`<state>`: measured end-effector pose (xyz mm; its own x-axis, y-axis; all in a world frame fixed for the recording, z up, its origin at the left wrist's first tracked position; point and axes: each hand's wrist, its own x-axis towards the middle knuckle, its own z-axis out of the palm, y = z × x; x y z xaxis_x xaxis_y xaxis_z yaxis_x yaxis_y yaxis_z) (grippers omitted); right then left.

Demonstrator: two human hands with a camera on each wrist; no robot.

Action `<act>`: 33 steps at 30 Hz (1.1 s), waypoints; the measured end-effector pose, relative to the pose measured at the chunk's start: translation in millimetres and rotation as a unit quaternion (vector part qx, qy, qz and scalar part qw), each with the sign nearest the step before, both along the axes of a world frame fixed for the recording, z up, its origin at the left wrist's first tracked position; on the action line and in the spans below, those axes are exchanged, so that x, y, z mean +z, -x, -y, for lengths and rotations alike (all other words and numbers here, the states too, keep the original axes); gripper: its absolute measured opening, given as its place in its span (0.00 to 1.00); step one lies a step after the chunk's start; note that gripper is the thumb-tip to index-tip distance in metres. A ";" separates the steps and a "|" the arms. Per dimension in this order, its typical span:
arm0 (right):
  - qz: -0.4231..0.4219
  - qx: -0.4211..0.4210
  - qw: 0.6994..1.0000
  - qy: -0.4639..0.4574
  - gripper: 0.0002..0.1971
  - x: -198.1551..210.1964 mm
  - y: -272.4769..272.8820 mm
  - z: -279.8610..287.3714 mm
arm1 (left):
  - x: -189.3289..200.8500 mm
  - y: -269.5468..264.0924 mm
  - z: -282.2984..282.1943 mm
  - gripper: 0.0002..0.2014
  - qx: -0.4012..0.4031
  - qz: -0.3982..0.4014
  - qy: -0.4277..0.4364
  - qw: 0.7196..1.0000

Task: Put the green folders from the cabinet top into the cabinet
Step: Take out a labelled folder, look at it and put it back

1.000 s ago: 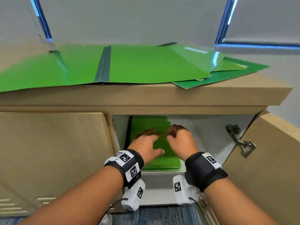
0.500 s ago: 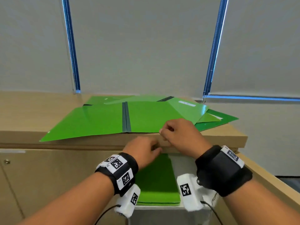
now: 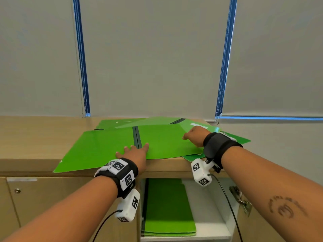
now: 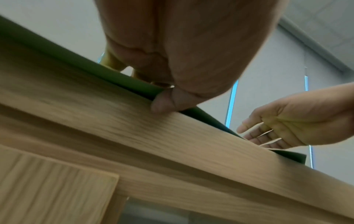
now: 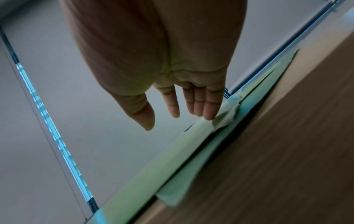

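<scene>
An open green folder point(image 3: 104, 151) with a dark spine lies spread on the wooden cabinet top point(image 3: 35, 137), over other green folders point(image 3: 241, 139). My left hand point(image 3: 134, 151) is at its front edge by the spine. In the left wrist view the thumb point(image 4: 162, 104) is under the folder's edge point(image 4: 124, 78) with the fingers on top, pinching it. My right hand point(image 3: 194, 137) rests on the right half, fingers straight point(image 5: 208, 110) and touching a raised flap point(image 5: 226, 115). A closed green folder point(image 3: 167, 206) lies flat inside the open cabinet below.
The cabinet's right door stands open, its metal hinge point(image 3: 240, 199) showing. The left door point(image 3: 52, 206) is closed. Grey blinds with blue side strips point(image 3: 82, 67) hang directly behind the cabinet top.
Both hands have come up from the folder inside the cabinet to the top. The left now pinches the open folder's front edge. The right has moved right, onto its right half.
</scene>
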<state>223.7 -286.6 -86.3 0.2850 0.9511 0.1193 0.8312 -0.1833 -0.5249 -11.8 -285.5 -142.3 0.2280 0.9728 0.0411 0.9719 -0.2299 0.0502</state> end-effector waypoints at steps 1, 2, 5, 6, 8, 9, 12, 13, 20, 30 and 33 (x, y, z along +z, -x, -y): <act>0.007 -0.003 1.000 0.008 0.21 -2.4 -2.2 -1.8 | 0.0 1.8 -0.7 0.37 -0.013 0.000 -0.007 1.000; 0.014 -0.008 1.000 0.017 0.23 -5.0 -4.4 -3.8 | 1.1 3.7 -0.3 0.37 -0.029 0.014 -0.019 0.999; 0.019 -0.023 0.999 0.031 0.26 -9.7 -5.1 -7.1 | 13.1 7.5 5.2 0.40 -0.071 0.109 -0.075 0.989; 0.016 -0.028 0.999 0.030 0.26 -10.1 -4.5 -7.6 | 19.2 7.8 8.4 0.40 -0.078 0.139 -0.098 0.982; 0.009 -0.038 0.999 0.031 0.27 -9.3 -2.9 -7.5 | 31.7 7.9 13.7 0.39 -0.092 0.192 -0.148 0.966; 0.004 -0.040 0.999 0.032 0.28 -8.9 -1.9 -7.1 | 37.4 7.6 15.2 0.38 -0.097 0.219 -0.172 0.956; -0.007 -0.030 0.999 0.029 0.33 -7.4 1.4 -8.0 | 54.3 4.8 17.4 0.33 -0.117 0.311 -0.245 0.911; -0.014 -0.024 0.999 0.029 0.35 -7.1 2.2 -9.0 | 61.0 2.9 19.5 0.32 -0.123 0.339 -0.269 0.893; -0.137 -0.009 0.990 -0.029 0.29 0.1 15.5 3.8 | 104.9 -4.3 44.5 0.30 -0.165 0.501 -0.397 0.752; -0.644 0.130 0.750 -0.082 0.15 7.7 18.3 25.9 | 104.9 -4.0 44.2 0.29 -0.157 0.730 -0.323 0.581; -0.643 0.130 0.740 -0.145 0.18 6.7 3.9 35.2 | 85.6 10.6 35.0 0.36 -0.188 0.680 -0.255 0.661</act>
